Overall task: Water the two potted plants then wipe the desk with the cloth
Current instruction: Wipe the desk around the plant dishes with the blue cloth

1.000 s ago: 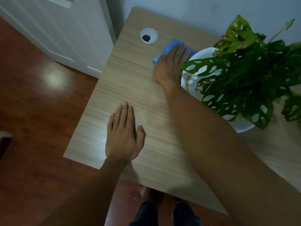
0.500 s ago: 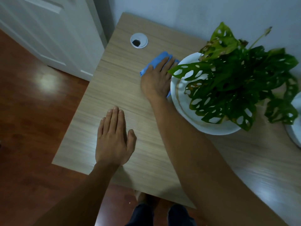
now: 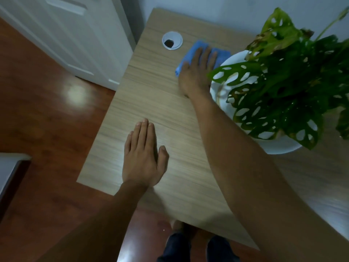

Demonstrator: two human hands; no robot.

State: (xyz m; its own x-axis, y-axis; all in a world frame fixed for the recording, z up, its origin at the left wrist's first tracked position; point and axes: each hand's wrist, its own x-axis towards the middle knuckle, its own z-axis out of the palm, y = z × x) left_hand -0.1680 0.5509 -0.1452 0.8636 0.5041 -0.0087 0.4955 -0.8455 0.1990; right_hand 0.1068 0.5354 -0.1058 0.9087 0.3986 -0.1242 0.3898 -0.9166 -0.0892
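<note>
A blue cloth (image 3: 191,52) lies on the light wooden desk (image 3: 151,103) near its far edge. My right hand (image 3: 196,74) presses flat on the cloth, fingers pointing away from me, right beside the white pot. A leafy green plant (image 3: 287,78) with holed leaves stands in that wide white pot (image 3: 283,146) on the right of the desk. My left hand (image 3: 144,157) rests flat on the desk near its front left corner, fingers together, holding nothing. No second pot shows in this view.
A round silver cable grommet (image 3: 172,40) sits in the desk just left of the cloth. A white door (image 3: 71,38) and reddish wooden floor (image 3: 47,120) lie to the left. My feet (image 3: 198,246) show below the desk's front edge.
My right hand has slid the cloth back toward the far edge of the desk, beside the pot. My left hand stays flat in place. The view has shifted.
</note>
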